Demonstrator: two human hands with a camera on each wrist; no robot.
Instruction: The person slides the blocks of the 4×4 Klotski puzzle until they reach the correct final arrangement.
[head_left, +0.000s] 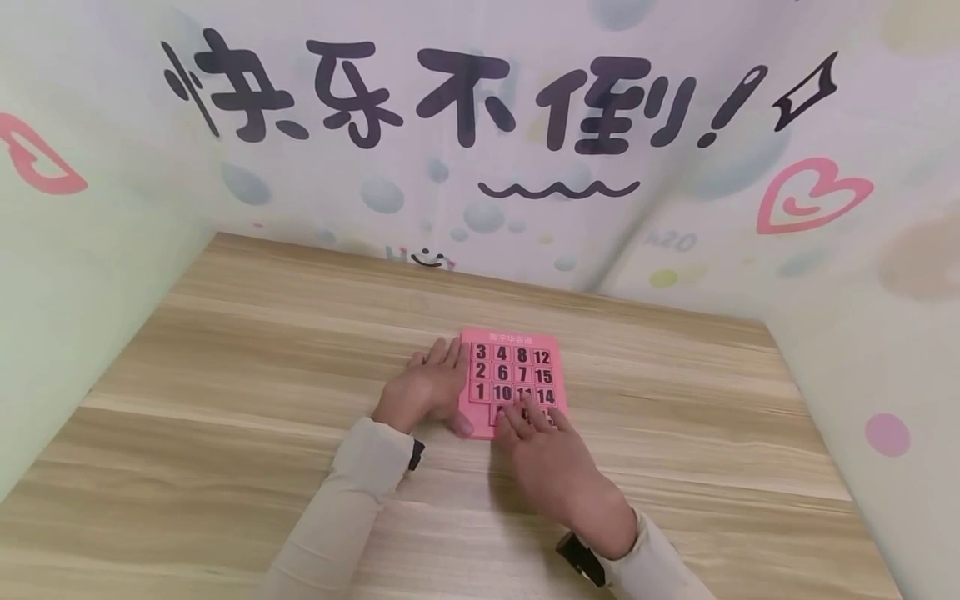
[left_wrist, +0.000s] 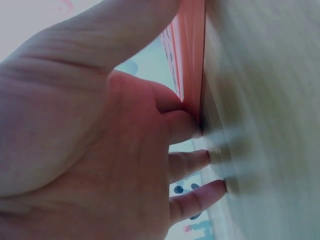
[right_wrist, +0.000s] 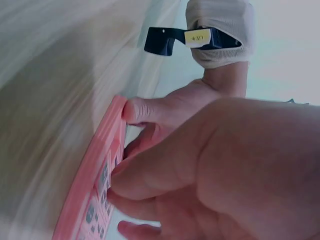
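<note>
A pink number slide puzzle [head_left: 512, 340] lies flat on the wooden table, with black numbers on its square tiles. No tile sits in its bottom-left slot. My left hand [head_left: 429, 385] holds the puzzle's left side, thumb at the near corner and fingers along the edge. In the left wrist view, some fingertips of this left hand [left_wrist: 135, 140] touch the table beside the puzzle. My right hand [head_left: 551, 467] lies over the near right part, its extended fingers touching the bottom tiles and hiding some numbers. The right wrist view has these right-hand fingers [right_wrist: 155, 172] against the tiles.
The wooden table [head_left: 262, 350] extends around the puzzle on all sides. Behind it hangs a pale printed backdrop [head_left: 465, 208] with large black characters and hearts. Each wrist carries a dark strap, the right strap [head_left: 581, 560] and the left strap [head_left: 417, 454].
</note>
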